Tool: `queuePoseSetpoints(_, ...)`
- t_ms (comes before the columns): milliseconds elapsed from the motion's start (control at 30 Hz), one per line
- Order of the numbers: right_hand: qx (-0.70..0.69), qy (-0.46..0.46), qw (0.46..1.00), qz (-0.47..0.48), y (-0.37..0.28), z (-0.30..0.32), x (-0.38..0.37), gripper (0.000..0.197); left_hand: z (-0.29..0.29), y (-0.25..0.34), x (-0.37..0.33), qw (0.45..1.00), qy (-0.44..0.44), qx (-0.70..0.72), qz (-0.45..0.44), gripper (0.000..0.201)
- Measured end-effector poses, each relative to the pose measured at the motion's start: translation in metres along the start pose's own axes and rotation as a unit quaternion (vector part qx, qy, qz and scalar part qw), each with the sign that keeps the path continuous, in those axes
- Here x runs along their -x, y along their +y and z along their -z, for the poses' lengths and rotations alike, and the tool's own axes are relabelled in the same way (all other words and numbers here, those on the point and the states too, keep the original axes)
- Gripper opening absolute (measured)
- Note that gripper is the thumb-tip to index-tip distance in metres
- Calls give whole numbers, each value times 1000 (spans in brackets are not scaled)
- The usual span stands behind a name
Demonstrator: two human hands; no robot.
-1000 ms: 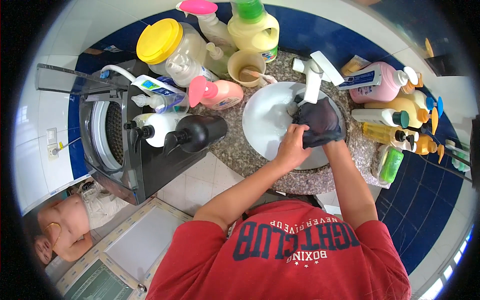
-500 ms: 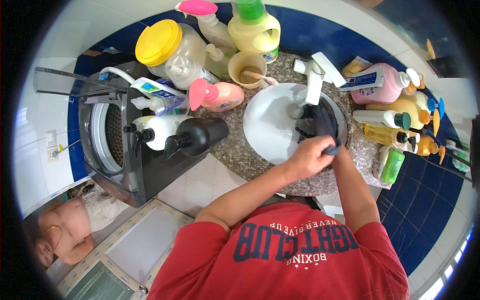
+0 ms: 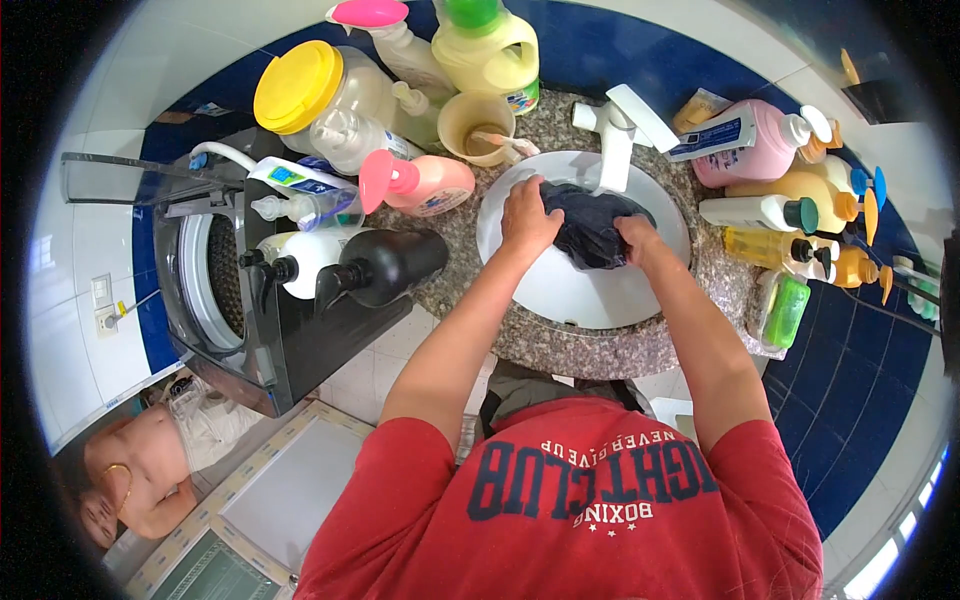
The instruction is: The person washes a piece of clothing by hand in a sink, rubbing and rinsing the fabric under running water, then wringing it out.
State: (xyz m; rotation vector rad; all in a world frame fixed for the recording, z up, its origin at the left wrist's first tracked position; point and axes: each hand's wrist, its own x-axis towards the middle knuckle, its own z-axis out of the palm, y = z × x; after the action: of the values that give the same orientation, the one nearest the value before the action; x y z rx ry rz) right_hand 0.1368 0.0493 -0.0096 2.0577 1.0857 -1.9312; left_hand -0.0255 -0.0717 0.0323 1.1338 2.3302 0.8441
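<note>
A wet-looking black cloth [image 3: 590,228] is spread between my hands over the white washbasin [image 3: 585,300]. My left hand [image 3: 530,215] grips its left edge, thumb toward the middle and fingers partly hidden behind. At the opposite edge my right hand [image 3: 637,238] is closed on the cloth, its fingertips mostly out of sight. What kind of garment the cloth is, I cannot make out. Just beyond it rises the white faucet [image 3: 616,150], its spout above the cloth's far edge.
A beige cup [image 3: 476,125], a pink pump bottle [image 3: 425,186] and a black pump bottle [image 3: 385,268] stand left of the basin. Several bottles, including a pink one [image 3: 735,165], and a green soap bar [image 3: 787,312] line the right. A washing machine [image 3: 225,280] and another person [image 3: 140,455] are farther left.
The black cloth was bunched around my right hand under the faucet, with my left hand at that wrist. Now my hands are apart, the left moved leftward, and the cloth spreads between them.
</note>
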Motion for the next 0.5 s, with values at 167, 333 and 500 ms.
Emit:
queuePoseSetpoints(167,-178,-111,978,4,-8,17,17,21,-37,-7,15,970,-221,85,55,33)
queuePoseSetpoints(333,-301,-155,939,50,-18,22,57,20,-74,2,31,958,-269,98,11,38)
queuePoseSetpoints(500,-365,-95,921,101,-4,35,52,21,-70,10,23,977,-177,121,2,22)
